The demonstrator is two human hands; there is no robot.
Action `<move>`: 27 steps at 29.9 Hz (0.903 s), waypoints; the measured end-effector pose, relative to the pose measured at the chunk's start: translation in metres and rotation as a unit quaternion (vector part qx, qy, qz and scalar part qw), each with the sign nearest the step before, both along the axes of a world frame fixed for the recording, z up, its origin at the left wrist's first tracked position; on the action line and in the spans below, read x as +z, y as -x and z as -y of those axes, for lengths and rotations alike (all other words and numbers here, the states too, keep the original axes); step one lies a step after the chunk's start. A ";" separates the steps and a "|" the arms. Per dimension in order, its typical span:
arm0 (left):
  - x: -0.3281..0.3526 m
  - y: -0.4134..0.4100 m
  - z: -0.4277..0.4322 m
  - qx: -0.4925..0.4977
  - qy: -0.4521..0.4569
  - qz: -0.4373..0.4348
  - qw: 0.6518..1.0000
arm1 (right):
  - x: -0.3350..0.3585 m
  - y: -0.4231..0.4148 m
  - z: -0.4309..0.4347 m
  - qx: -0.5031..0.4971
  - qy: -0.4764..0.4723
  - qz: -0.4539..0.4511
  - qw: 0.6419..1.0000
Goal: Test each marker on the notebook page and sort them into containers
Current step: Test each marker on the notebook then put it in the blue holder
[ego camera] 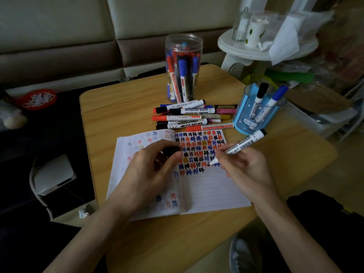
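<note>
Open notebook (pixel 206 192) at the table (pixel 118 115) near edge. Right hand (pixel 243 168) grips marker (pixel 243 144) low on barrel, tip on page. Left hand (pixel 153 166) pinches black cap (pixel 171 150). Marker likely light, stiff, slick plastic; hold mid-barrel. Behind: marker pile (pixel 187 117), blue cup (pixel 254 117) toward right edge, clear jar (pixel 183 69) toward far edge.

A white round stand (pixel 226 45) is seen beyond the far right corner of the surface (pixel 122 107); a red bowl (pixel 21 102) is placed off its left edge.

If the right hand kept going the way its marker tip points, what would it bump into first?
Most likely the notebook page: the marker in the right hand slants down-left, its tip seemingly at the paper. Depth is unclear.
</note>
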State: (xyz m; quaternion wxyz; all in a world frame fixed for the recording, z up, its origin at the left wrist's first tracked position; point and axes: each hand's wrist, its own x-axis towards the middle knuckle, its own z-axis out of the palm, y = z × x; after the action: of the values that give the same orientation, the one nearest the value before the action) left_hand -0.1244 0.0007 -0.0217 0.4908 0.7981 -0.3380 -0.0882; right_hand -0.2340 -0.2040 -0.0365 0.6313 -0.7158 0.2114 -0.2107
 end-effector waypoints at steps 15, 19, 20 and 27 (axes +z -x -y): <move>-0.004 -0.002 0.011 0.023 -0.025 0.035 0.999 | -0.024 0.005 -0.002 -0.025 0.107 0.015 0.994; -0.004 -0.002 0.013 0.022 -0.030 0.031 0.999 | -0.025 0.005 -0.002 -0.022 0.113 0.024 0.993; -0.004 -0.001 0.013 0.022 -0.031 0.030 0.999 | -0.024 0.005 -0.002 -0.018 0.117 0.025 0.993; -0.004 -0.001 0.012 0.023 -0.031 0.029 0.999 | -0.025 0.004 -0.002 -0.015 0.154 0.025 0.988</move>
State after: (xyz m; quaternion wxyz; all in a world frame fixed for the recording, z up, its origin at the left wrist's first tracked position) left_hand -0.1237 -0.0117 -0.0254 0.4577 0.8227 -0.3309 -0.0646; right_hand -0.2384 -0.2025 -0.0616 0.5156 -0.7956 0.1710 -0.2682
